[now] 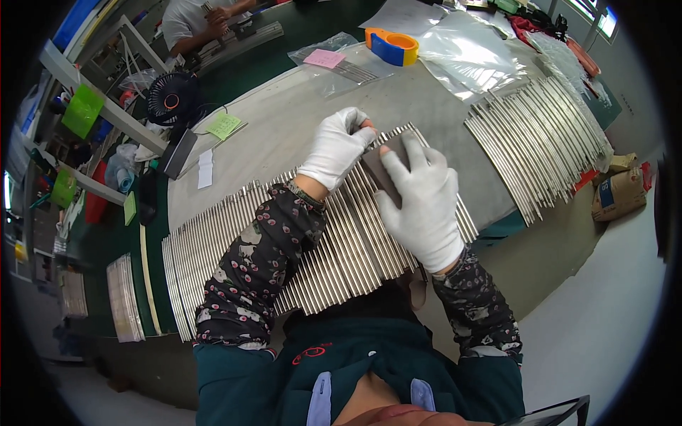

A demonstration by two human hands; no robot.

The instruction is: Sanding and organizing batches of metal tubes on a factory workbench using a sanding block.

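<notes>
Both my hands wear white gloves. My right hand (423, 202) lies flat on a dark grey pad (387, 167), pressing it onto a long row of shiny metal rods (227, 224) laid side by side on the grey table (298, 113). Beside the pad's far left edge, my left hand (335, 147) rests on the rods with its fingers curled, touching the pad's corner. Whether it grips anything is hidden.
A second batch of metal rods (540, 142) lies at the right. Clear plastic bags (469, 53), an orange and blue tape dispenser (392, 46) and a pink note (325, 58) sit at the back. A black fan (172, 99) stands at the left. Another person's hands (217, 21) work at the far table.
</notes>
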